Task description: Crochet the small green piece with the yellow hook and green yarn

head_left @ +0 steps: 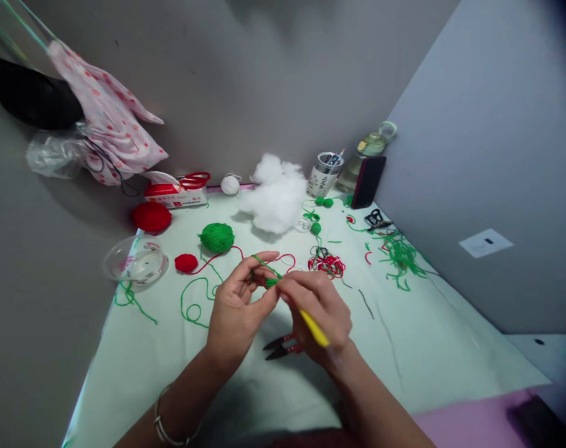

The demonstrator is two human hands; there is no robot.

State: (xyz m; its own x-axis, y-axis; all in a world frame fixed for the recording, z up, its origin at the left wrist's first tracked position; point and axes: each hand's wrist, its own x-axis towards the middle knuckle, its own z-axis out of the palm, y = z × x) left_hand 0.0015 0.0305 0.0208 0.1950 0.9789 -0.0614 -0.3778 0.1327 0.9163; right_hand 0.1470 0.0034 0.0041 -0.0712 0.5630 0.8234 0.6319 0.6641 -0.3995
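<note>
Pinches a small green yarn piece between the thumb and fingers of the left hand and clasps a slim yellow tool in the right hand, over the middle of a lightly creased, pale green table covering. Faces a plain grey wall on the far side, with a bluish-grey wall bearing a white rectangular plate at right, pink spotted fabric hanging at far left, and fluffy white stuffing at far middle
</note>
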